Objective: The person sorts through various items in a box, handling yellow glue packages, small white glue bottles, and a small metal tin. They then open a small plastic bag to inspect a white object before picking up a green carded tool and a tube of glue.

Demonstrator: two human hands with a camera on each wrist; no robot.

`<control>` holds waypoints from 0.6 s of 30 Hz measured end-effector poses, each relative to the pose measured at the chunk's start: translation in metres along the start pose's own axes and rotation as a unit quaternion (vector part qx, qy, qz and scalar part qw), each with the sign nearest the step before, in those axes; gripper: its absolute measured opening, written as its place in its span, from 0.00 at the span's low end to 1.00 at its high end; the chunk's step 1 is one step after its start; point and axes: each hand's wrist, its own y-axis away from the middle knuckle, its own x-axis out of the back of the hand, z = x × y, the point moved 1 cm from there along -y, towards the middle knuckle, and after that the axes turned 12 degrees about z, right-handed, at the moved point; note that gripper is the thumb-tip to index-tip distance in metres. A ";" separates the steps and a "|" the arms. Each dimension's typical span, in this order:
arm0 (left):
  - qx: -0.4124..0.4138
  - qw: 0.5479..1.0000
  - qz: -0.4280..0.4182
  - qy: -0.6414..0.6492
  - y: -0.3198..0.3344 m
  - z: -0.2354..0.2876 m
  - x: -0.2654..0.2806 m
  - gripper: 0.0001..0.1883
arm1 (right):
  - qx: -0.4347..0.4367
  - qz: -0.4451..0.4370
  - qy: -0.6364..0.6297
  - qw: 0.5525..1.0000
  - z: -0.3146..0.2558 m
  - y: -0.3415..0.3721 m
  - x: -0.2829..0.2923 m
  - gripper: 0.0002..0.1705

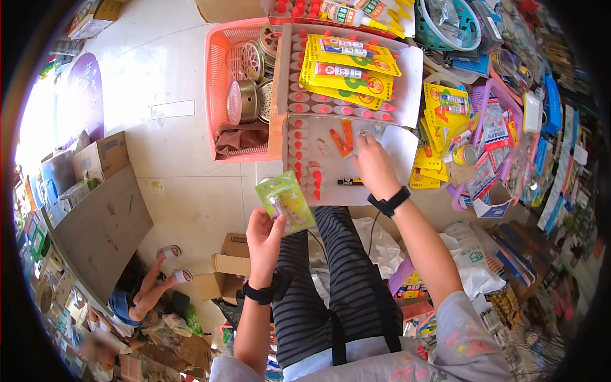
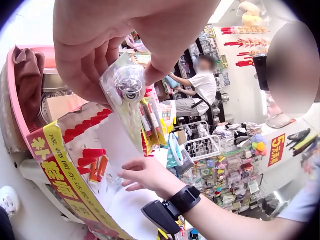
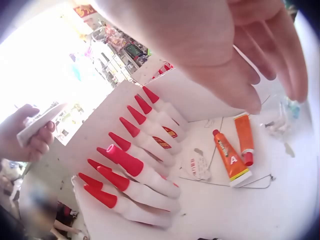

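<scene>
My left hand [image 1: 262,239] pinches a yellow-green blister card [image 1: 294,198] with thumb and fingers, left of an open cardboard box [image 1: 388,181]. In the left wrist view the card's clear plastic bubble [image 2: 129,84] faces the camera. My right hand [image 1: 377,167] reaches into the box with its fingers loosely extended. Its fingertips are close to a small clear plastic packet [image 3: 280,120] on the box floor. Two orange tubes [image 3: 232,162] lie beside that packet. White bottles with red caps [image 3: 132,172] line one side of the box.
Behind stands another box of red-capped bottles with yellow carded glue packs [image 1: 347,70] on top. A pink basket [image 1: 216,76] holding tins is at the left. Yellow packs [image 1: 436,149] and a purple basket [image 1: 503,102] crowd the right side. A black tube [image 1: 350,182] lies near the box's front.
</scene>
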 end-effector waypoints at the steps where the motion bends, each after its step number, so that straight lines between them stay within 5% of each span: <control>1: 0.001 1.000 0.002 0.001 0.000 0.000 0.000 0.09 | -0.020 -0.023 -0.036 0.999 -0.005 -0.005 -0.003 0.17; 12: -0.021 0.999 0.026 -0.002 0.002 0.001 -0.001 0.06 | -0.061 0.013 -0.046 0.997 0.003 -0.013 -0.066 0.16; 16: -0.019 1.000 0.023 0.005 0.001 0.004 0.001 0.06 | -0.081 -0.021 0.096 0.992 0.009 0.000 -0.047 0.05; 18: -0.017 1.000 0.022 0.006 0.001 0.003 0.003 0.06 | -0.009 -0.056 0.112 0.992 0.003 -0.006 -0.034 0.05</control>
